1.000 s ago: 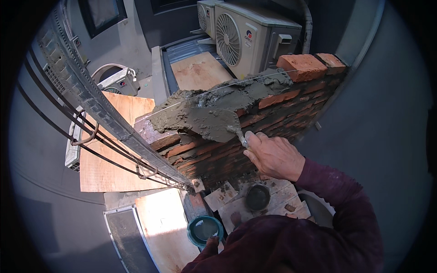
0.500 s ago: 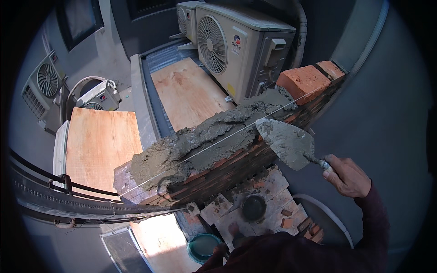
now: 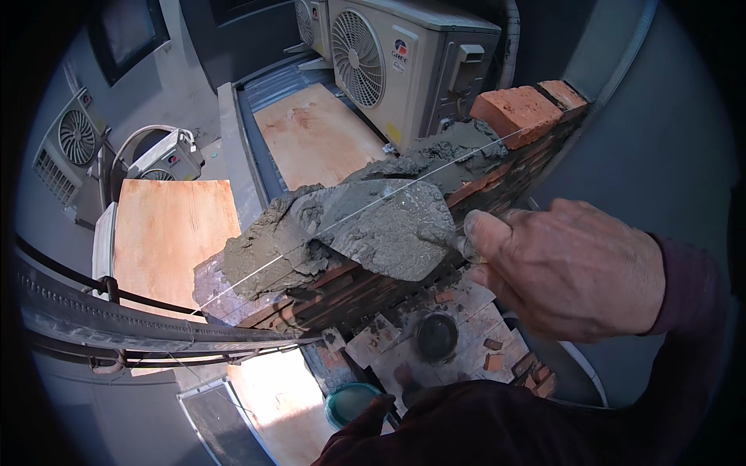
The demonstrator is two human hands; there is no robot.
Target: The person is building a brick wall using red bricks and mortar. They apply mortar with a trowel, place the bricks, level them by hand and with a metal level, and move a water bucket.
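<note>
My right hand [image 3: 566, 268] is closed round the handle of a mortar-smeared trowel [image 3: 400, 229]. The broad blade lies over the bed of wet grey mortar [image 3: 268, 252] on top of a brick wall [image 3: 342, 279], its tip pointing left. A taut white string [image 3: 458, 160] runs along the wall, crossing in front of the blade. At the bed's far right end sits an orange brick [image 3: 516, 115]. Low in the picture my left hand [image 3: 376, 413] is in shadow beside a green bucket [image 3: 350, 402]; its fingers cannot be made out.
Air conditioner units [image 3: 420, 62] stand behind the wall. Wooden boards [image 3: 175, 241] lie beyond it, with a dark metal railing [image 3: 155, 322] at the left. Below are a dark round bucket [image 3: 437, 337] and several brick pieces [image 3: 494, 362]. A grey wall rises on the right.
My right hand has swung the trowel left and inward, from beside the wall onto the mortar bed. Mortar around the blade looks pushed about. The view has shifted slightly.
</note>
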